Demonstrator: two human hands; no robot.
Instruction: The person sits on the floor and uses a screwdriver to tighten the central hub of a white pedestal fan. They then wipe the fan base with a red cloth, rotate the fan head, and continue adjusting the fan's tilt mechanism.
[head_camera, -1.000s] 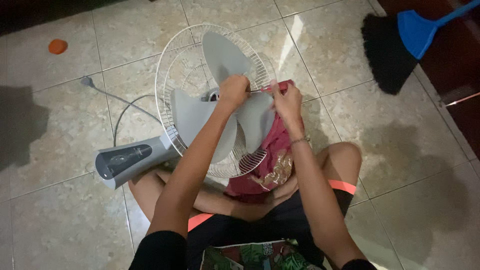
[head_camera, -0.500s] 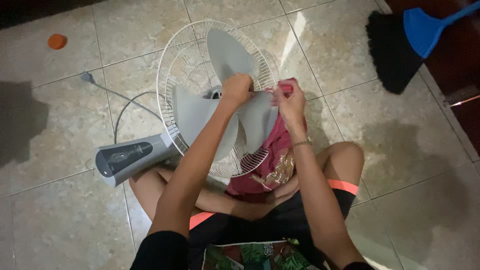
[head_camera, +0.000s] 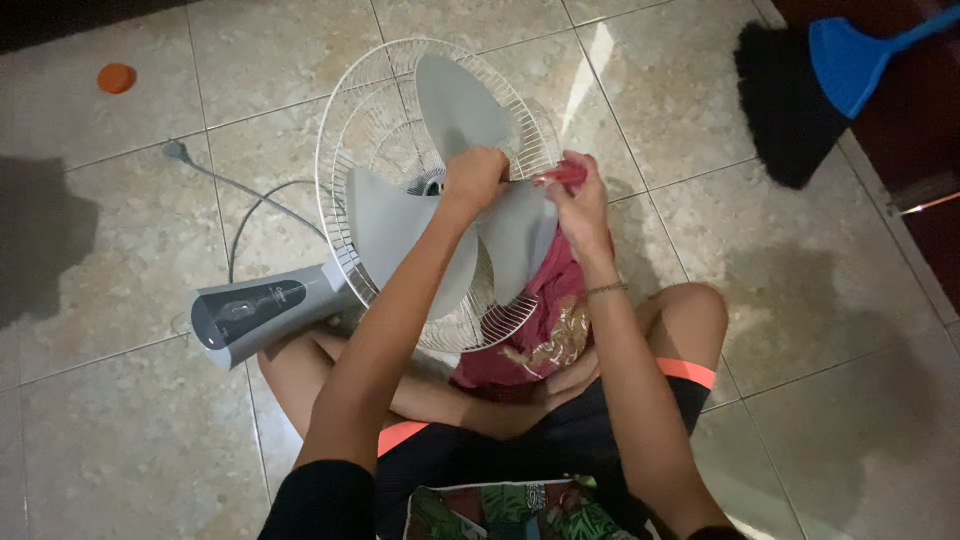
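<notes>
- Pale stone-tiled floor (head_camera: 820, 300) carries everything — the person sits cross-legged on it.
- Fan (head_camera: 400, 200) lies on its back before the knees, white wire guard (head_camera: 350, 120) beneath three grey blades (head_camera: 455, 95), grey base (head_camera: 255, 312) pointing left, cord (head_camera: 235, 205) trailing off.
- Left hand (head_camera: 475, 178) is curled shut on the blade hub.
- Right hand (head_camera: 578, 200) is closed — pinching a red cloth (head_camera: 545, 320) against a blade; the cloth hangs down to the lap.
- Black-bristled broom with blue head (head_camera: 800, 85) lies at upper right; an orange cap (head_camera: 117, 78) at upper left.
</notes>
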